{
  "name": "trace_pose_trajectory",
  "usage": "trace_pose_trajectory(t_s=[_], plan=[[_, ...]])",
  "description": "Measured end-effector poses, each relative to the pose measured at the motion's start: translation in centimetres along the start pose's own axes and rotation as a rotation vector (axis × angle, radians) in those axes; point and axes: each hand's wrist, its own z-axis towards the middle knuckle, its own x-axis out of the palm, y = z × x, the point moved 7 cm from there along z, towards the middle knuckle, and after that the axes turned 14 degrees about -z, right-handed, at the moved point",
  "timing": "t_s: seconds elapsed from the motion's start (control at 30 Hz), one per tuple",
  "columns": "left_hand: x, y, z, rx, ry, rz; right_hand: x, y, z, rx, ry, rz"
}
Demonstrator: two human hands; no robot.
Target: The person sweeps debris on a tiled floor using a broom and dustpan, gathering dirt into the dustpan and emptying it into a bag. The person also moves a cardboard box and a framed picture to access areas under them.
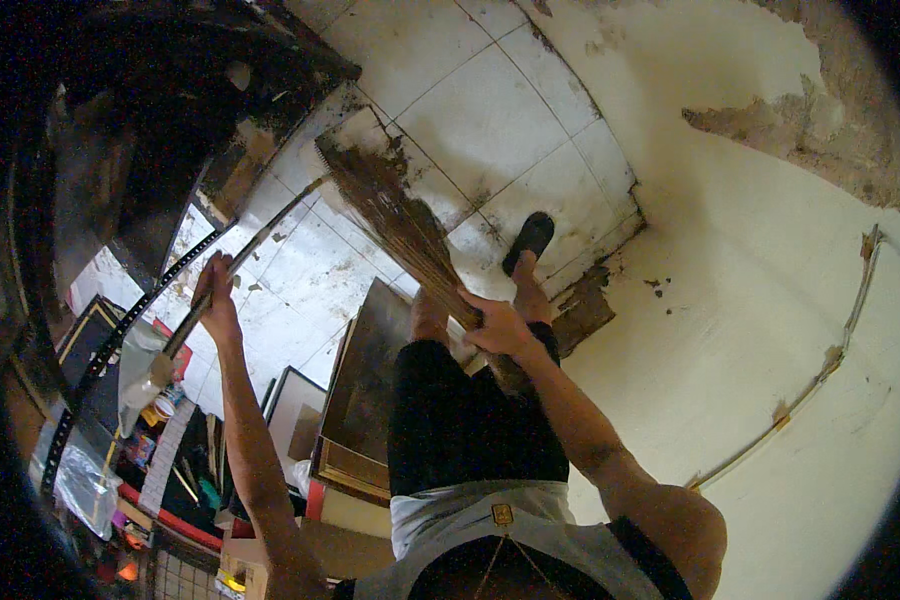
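My right hand (500, 325) is wrapped round the bound upper part of a brown stick broom (390, 220). The broom's bristles fan out up and to the left over the tiles. Off to the left, my left hand (219, 298) grips a long thin pole (270, 228). Its narrow tip reaches close to the broom's bristles; I cannot tell whether they touch. A pale, plastic-looking piece (148, 380) is at the pole's lower end. Dirt and dark flakes lie on the white tile floor (450, 75) beneath the bristles.
A pale wall (750, 330) with peeling paint and a thin pipe (820, 375) rises on the right. Dark furniture (140, 130) stands at the upper left, with a black perforated strip (135, 315) nearby. A wooden box-like piece (365, 370) sits beside my legs. Mixed clutter fills the lower left.
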Motion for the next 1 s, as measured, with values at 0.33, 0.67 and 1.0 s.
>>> trace_pose_trajectory(t_s=[0.33,0.67,1.0], plan=[[-4.5,0.4,-7.4,-0.146,-0.462,-0.235,-30.0,-9.5,11.5,0.328,-0.231,-0.457],[-0.2,1.9,-8.3,-0.257,-0.545,-0.206,-22.2,-10.8,21.6,0.147,0.042,-0.168],[-2.7,5.7,-8.2,-0.268,-0.479,-0.169,-37.8,-9.5,17.7,0.088,-0.129,-0.194]])
